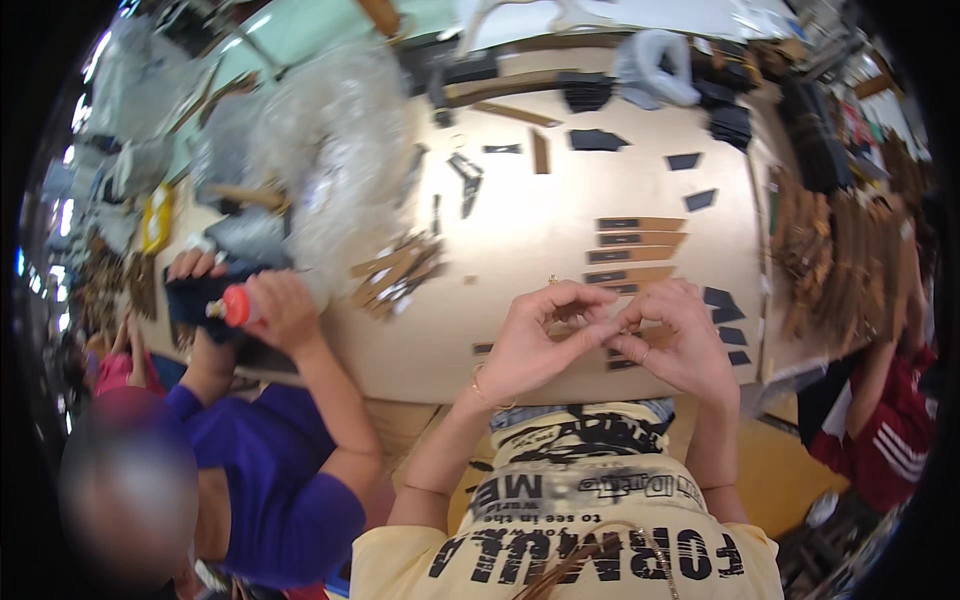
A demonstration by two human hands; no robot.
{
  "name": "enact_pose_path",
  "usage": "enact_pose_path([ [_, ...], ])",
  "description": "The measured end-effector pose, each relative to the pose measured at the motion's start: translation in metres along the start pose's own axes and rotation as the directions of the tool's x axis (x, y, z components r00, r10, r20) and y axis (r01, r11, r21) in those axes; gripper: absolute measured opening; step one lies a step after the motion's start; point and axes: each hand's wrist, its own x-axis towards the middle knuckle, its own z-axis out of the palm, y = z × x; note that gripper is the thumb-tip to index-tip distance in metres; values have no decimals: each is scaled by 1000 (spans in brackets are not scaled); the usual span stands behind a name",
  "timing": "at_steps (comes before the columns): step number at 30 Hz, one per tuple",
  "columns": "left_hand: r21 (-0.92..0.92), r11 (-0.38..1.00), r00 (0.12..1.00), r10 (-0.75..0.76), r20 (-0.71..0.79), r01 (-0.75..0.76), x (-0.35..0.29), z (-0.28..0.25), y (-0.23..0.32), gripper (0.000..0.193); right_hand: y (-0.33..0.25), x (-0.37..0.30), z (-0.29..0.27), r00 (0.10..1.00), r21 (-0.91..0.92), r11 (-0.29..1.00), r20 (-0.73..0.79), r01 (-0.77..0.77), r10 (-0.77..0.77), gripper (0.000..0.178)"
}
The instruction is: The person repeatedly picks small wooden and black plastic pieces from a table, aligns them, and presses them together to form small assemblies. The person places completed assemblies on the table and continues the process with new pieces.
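My left hand (548, 340) and my right hand (682, 338) meet above the front of the table, fingertips pinched close together. Whatever lies between the fingertips is too small and hidden to make out. Directly beyond them, brown strips with dark end patches (640, 240) lie in a neat column, the nearer ones partly covered by my hands. Right of my right hand are several small dark cut pieces (722, 304). A bracelet circles my left wrist.
To the left, a co-worker's hands hold a red-capped bottle (236, 305) and dark material. Beyond lie a pile of brown strips (398, 270) and a large clear plastic bag (345, 150). Bundled brown strips (845, 260) crowd the right side, beside another person's arm. Dark pieces (597, 140) lie farther back.
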Motion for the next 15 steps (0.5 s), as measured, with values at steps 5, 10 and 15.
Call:
enact_pose_path([
  [5,257,966,800,166,-576,-16,-44,-68,-22,18,-5,18,27,976,-120,987,-173,111,-130,31],
  [10,403,908,438,316,-842,118,-60,-163,-44,25,33,-3,10,975,-227,966,-206,-127,80,30],
  [15,831,211,402,797,-451,514,-55,-149,-42,39,66,-50,-12,910,-192,912,-282,-363,303,23],
])
